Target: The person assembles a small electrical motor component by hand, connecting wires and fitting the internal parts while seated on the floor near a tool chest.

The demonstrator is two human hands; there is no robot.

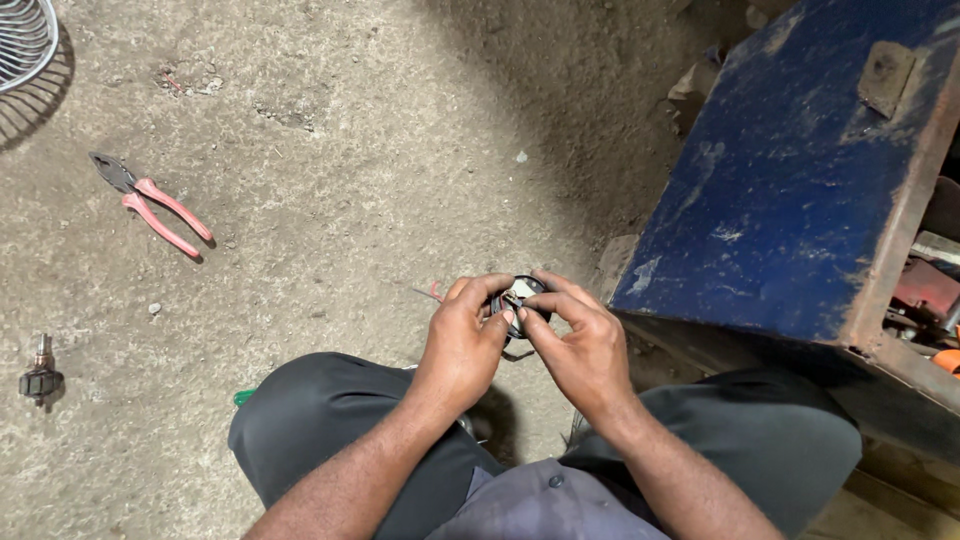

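Note:
A small round black part (pixel 522 292) with a pale centre sits between both my hands, above my knees. My left hand (pixel 463 340) curls around its left side, fingers closed on the rim. My right hand (pixel 580 340) grips its right side, thumb and forefinger pinching at the middle of the part. A thin dark wire hangs below it. Most of the part is hidden by my fingers.
Pink-handled pliers (pixel 155 208) lie on the dirt floor at the left. A small dark screwdriver-like tool (pixel 41 376) lies further left. A wire fan guard (pixel 22 38) shows at the top left corner. A blue rusty metal box (pixel 800 170) stands at the right.

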